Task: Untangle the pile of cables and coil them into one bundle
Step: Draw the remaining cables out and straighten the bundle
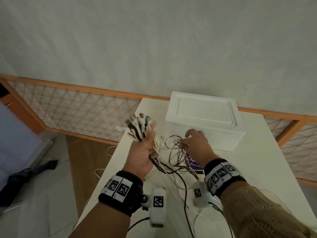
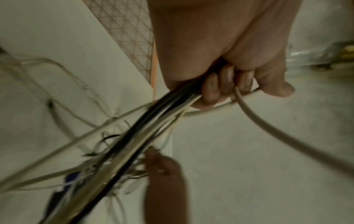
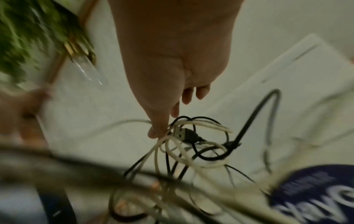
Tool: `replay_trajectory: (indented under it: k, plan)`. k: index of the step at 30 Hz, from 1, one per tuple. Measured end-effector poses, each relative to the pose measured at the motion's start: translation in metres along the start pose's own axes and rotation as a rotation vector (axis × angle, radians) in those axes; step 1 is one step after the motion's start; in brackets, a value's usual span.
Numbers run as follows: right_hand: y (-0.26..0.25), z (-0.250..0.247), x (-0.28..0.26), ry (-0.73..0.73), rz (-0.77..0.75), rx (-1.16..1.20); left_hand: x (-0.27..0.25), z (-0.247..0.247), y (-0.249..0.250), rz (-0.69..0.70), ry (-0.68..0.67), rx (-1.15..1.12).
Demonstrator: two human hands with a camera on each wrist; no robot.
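A white rectangular foam box (image 1: 204, 115) with a recessed lid sits shut at the far side of the white table (image 1: 257, 152); whatever it holds is hidden.

The left hand (image 1: 143, 155) is raised above the table's left edge, fingers curled tight around a bunch of black and white cables (image 1: 173, 162). Their plug ends (image 1: 139, 126) fan up and away past the thumb, pointing toward the far wall, while the cords run down out of the fist toward the person and spread into a loose tangle on the tabletop. The left wrist view shows 3 fingertips (image 2: 226, 81) pressing the strands into the palm, with 1 thicker grey cord (image 2: 287, 136) curving off on its own.

The right hand (image 1: 195, 143) hovers over the tangle just in front of the box, thumb and forefinger pinching looped white and black strands. In the right wrist view a black USB plug (image 3: 184, 134) lies among those loops just beside the thumb, metal end toward the hand; whether the pinch includes it cannot be told. The other fingers are relaxed and spread.

A round purple label with white lettering (image 1: 193, 163) lies under the cables, mostly covered by the right wrist; its print is too blurred to read. Both wrist views are smeared, and the cables' lower lengths run out of frame.
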State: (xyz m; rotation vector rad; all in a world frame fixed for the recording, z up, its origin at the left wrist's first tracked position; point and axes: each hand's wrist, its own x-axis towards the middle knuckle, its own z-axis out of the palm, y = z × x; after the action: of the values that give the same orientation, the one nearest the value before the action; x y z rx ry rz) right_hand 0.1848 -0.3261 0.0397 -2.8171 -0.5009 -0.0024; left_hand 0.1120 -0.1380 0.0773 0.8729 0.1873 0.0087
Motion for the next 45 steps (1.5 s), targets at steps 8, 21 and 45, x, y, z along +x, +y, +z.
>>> replay_trajectory:
  k: [8, 21, 45]
  plan:
    - [-0.029, -0.026, 0.003, -0.022, 0.086, 0.537, 0.013, -0.004, -0.043, -0.193, 0.102, 0.059]
    - [-0.048, -0.052, -0.01, 0.177, -0.006, 0.856, 0.037, -0.005, -0.062, -0.223, 0.235, 0.593]
    - [-0.069, -0.066, -0.024, 0.136, -0.062, 1.176, 0.014, -0.014, -0.051, -0.159, -0.051, 0.417]
